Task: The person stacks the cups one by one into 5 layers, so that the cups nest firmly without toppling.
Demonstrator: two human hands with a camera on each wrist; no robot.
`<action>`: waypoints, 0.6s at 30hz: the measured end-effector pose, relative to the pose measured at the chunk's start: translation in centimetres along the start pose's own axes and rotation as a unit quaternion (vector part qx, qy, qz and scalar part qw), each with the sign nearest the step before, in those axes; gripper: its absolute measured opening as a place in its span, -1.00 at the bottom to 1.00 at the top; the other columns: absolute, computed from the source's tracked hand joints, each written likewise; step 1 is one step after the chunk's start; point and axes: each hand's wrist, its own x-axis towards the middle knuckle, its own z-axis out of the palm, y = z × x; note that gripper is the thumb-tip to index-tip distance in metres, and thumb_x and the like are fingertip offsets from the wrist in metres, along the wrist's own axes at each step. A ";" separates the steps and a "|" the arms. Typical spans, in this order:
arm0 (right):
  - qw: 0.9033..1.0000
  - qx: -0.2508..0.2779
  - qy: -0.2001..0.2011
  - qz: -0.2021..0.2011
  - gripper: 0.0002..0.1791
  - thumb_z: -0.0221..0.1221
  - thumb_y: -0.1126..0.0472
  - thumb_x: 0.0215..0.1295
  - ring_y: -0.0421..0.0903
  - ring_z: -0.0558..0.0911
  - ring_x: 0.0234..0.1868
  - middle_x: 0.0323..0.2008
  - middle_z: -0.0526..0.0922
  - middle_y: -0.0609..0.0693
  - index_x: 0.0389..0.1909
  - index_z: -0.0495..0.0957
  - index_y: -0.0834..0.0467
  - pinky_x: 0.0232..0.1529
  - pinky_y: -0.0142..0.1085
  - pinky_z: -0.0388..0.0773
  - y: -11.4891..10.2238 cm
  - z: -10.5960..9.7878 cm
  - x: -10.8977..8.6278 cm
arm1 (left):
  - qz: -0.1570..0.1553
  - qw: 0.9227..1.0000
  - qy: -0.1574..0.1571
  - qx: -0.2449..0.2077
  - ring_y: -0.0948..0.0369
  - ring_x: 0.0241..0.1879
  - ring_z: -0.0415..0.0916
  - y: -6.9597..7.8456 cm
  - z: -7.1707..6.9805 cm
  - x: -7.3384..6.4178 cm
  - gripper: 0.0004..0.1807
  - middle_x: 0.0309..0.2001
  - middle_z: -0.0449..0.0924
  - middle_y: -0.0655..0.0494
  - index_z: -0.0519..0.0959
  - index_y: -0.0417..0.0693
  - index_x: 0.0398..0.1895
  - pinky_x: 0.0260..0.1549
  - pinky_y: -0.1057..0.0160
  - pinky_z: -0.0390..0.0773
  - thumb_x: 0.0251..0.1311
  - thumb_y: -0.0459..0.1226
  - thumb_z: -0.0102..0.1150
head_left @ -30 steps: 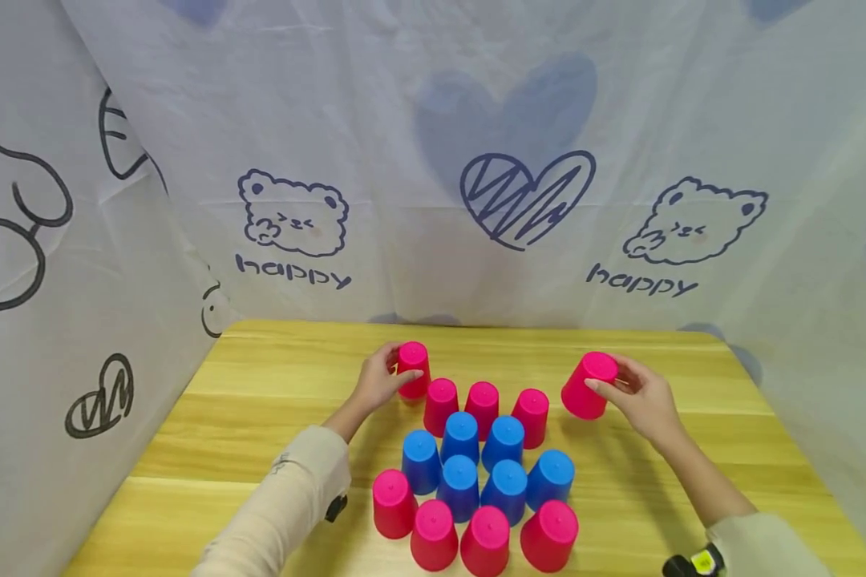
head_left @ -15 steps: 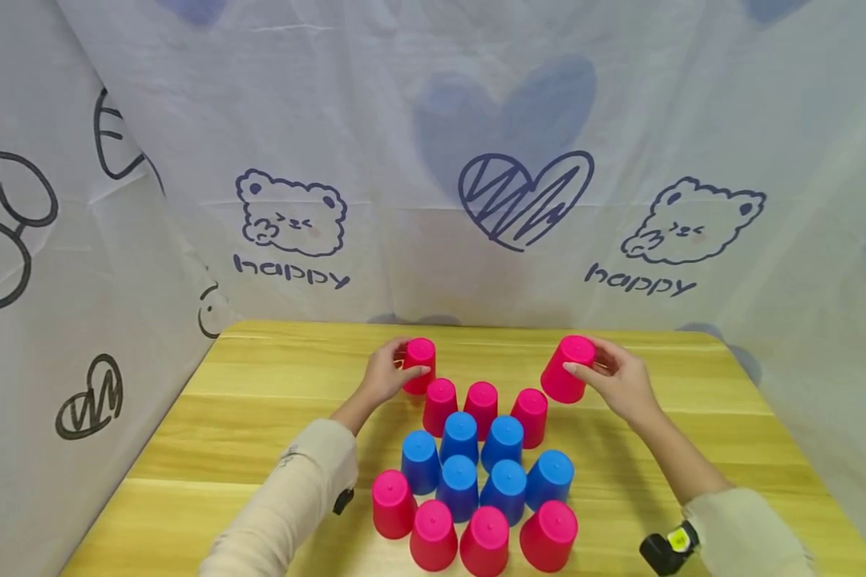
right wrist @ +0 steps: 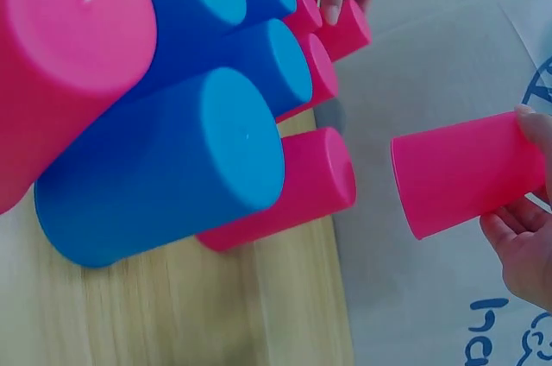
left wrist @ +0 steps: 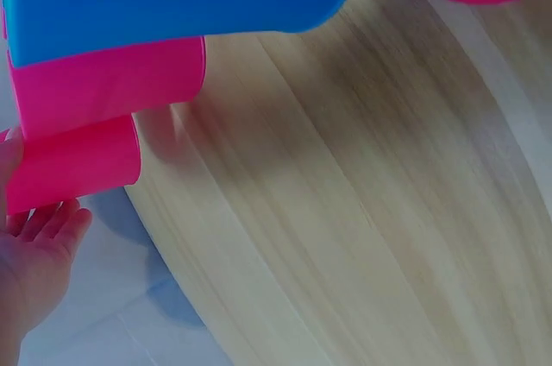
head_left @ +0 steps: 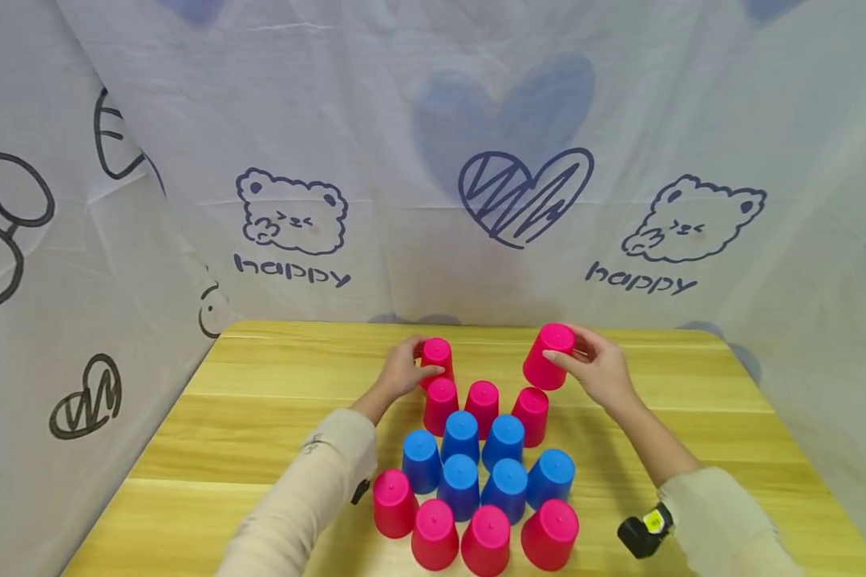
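Note:
My left hand (head_left: 402,369) holds an upside-down pink cup (head_left: 436,351) between thumb and fingers, close behind the left end of a row of three pink cups (head_left: 483,407). In the left wrist view, the thumb and fingers lie on opposite sides of that cup (left wrist: 82,167). My right hand (head_left: 600,370) grips another inverted pink cup (head_left: 547,362), tilted and raised behind the row's right end. The right wrist view shows this cup (right wrist: 466,174) apart from the others. In front of the row stand several blue cups (head_left: 459,487), all mouth down.
Several more pink cups (head_left: 435,535) form a curved front line before the blue ones. They all stand on a yellow wood-grain table (head_left: 260,449). A printed white cloth (head_left: 404,240) hangs behind the table's far edge and along its sides.
Both hands have moved inward with their pink cups: the left one to the right, the right one to the left and farther back. The standing cups have stayed in place.

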 end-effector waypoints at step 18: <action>0.999 0.028 -0.008 0.022 -0.37 0.24 0.17 0.18 0.13 0.48 0.13 0.13 0.47 0.25 0.26 0.31 0.24 0.13 -0.06 0.47 0.1 3.0 1.6 | 0.006 1.000 -0.013 0.019 -0.08 0.09 0.45 -0.5 1.1 0.7 -0.48 0.06 0.49 -0.21 0.37 -0.29 0.14 0.00 0.07 0.56 0.07 -0.39 0.25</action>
